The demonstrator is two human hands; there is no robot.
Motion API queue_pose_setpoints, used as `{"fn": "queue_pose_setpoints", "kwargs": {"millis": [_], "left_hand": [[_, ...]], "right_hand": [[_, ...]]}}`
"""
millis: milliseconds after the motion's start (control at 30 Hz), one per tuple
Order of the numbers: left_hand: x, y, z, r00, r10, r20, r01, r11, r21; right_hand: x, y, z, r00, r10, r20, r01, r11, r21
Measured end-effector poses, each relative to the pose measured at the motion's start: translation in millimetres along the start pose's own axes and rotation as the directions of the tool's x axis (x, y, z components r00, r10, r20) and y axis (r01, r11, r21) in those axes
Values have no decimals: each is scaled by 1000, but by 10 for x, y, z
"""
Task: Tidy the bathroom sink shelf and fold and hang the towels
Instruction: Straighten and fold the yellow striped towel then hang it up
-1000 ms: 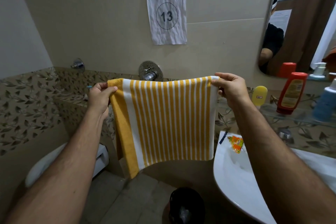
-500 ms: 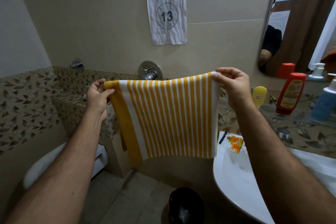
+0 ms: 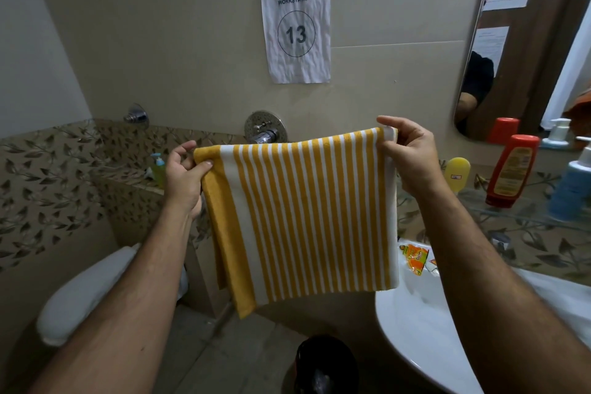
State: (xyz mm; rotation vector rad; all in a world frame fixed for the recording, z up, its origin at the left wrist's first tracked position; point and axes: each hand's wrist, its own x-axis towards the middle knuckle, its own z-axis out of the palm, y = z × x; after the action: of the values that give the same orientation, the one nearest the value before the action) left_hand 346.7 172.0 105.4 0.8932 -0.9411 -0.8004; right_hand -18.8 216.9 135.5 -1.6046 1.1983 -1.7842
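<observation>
A person holds a yellow-and-white striped towel (image 3: 303, 217) up in front of the tiled wall, stretched flat between both hands. The left hand (image 3: 182, 176) pinches the towel's upper left corner, thumb on the front of the broad yellow border and fingers curled behind it, so its grip is closed on the cloth. The right hand (image 3: 407, 153) pinches the upper right corner between thumb and fingertips, its grip likewise closed on the towel, and sits a little higher than the left, so the top edge slopes upward to the right. The towel appears folded double; a second layer shows behind its left edge, and its lower left corner hangs lower than the rest.

Taking the towel as the landmark: directly above it a paper sign (image 3: 295, 22) reading "WORKSTATION 13" is stuck to the wall, and a chrome tap control (image 3: 264, 129) peeks just over its top edge. Below its right corner is the white sink (image 3: 425, 339), with an orange sachet (image 3: 414, 257) on the rim just beside the towel's right edge. Farther right, a glass shelf (image 3: 511, 213) carries a yellow bottle (image 3: 457, 173), a red bottle (image 3: 510, 169) and a blue pump bottle (image 3: 572, 189), under a mirror (image 3: 524, 51). Left of the towel, behind the left hand, a small green bottle (image 3: 157, 169) stands on the tiled ledge.
</observation>
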Motion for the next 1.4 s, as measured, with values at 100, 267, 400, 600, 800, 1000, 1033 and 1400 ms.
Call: {"fn": "queue_pose_setpoints", "kwargs": {"millis": [100, 267, 400, 600, 800, 1000, 1033, 1400], "left_hand": [[-12, -21, 10, 1000, 18, 17, -17, 1000, -10], [-6, -58, 19, 998, -34, 51, 35, 999, -36], [-2, -69, -34, 972, -164, 168, 169, 986, -11], [27, -41, -160, 946, -189, 263, 199, 980, -10], [24, 53, -98, 958, -185, 219, 199, 979, -39], [23, 108, -221, 929, -239, 282, 284, 950, -129], [-9, 91, -261, 904, -253, 345, 315, 939, -136], [-1093, -986, -135, 704, -560, 437, 665, 735, -132]], "right_hand": [[23, 14, -15, 999, -45, -2, 42, 965, -257], [56, 38, 10, 986, 46, -160, -100, 932, -350], [33, 115, -59, 962, 253, -107, -273, 921, -277], [-46, 95, -197, 928, 309, 207, -353, 908, 227], [101, 27, -44, 966, 245, 81, -246, 969, 9], [125, -292, 121, 999, 37, 26, -40, 990, 135], [149, -344, 160, 998, 58, 16, -60, 977, 205], [190, -84, 400, 918, 377, -124, -343, 911, 229]]}}
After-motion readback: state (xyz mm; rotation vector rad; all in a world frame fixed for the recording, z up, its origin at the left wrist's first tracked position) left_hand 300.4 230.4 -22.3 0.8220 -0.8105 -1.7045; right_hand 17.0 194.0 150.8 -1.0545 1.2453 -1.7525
